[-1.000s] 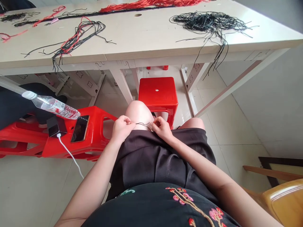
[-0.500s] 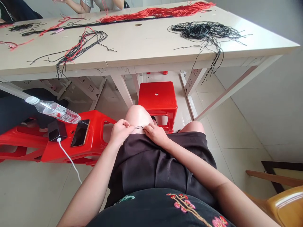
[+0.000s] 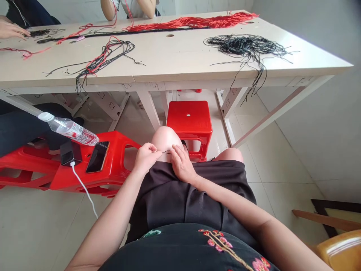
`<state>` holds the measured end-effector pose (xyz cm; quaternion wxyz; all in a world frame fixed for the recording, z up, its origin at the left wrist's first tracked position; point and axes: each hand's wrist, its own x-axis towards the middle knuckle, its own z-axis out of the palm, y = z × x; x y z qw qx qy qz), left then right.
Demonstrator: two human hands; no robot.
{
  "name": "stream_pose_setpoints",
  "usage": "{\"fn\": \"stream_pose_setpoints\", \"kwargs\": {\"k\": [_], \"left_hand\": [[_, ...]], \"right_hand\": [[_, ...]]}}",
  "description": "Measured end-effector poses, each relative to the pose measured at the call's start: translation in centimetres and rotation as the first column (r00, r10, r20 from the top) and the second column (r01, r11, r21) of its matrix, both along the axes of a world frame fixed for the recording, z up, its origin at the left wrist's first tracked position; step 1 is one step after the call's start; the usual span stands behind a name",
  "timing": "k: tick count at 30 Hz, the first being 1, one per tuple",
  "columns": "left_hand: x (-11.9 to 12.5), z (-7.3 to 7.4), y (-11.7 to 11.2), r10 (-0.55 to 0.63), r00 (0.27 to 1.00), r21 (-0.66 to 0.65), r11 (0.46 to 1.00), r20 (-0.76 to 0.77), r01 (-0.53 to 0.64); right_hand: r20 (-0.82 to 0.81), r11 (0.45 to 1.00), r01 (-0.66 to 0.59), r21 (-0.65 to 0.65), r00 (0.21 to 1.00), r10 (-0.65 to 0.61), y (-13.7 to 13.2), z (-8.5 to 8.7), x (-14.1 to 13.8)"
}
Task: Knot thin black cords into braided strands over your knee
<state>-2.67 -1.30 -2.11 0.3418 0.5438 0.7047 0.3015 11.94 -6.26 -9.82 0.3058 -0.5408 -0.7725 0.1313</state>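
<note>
While closed on black cord (image 3: 167,152), left fingers (image 3: 150,149) tight, right fingers (image 3: 177,152) open beside it.

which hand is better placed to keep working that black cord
Probably the left hand: it looks pinched on the black cord, while the right hand sits open and spread, only just reaching the cord's end.

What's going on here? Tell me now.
A seated person pinches a thin black cord above their knee with the left hand, the right hand lying open beside it. Loose black cords and red cords lie on a pale table ahead, where a co-worker's hand rests at the far left.
</note>
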Motion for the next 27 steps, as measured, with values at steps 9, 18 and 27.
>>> {"fn": "stream_pose_setpoints", "kwargs": {"k": [9, 18, 27], "left_hand": [[0.3, 0.6, 1.5, 0.005, 0.999, 0.074, 0.997, 0.035, -0.008], [1.1, 1.2, 3.1, -0.038, 0.999, 0.078, 0.996, 0.008, 0.038], [1.2, 0.7, 4.4, -0.038, 0.994, 0.047, 0.998, 0.099, 0.034]], "right_hand": [[-0.055, 0.956, -0.05, -0.289, 0.998, 0.036, 3.6, 1.8, -2.1], [-0.144, 0.942, -0.016, -0.335, 0.989, -0.035, 5.9, 2.6, -1.1], [-0.223, 0.911, 0.093, -0.402, 0.955, -0.196, 8.6, 4.3, -1.0]]}}
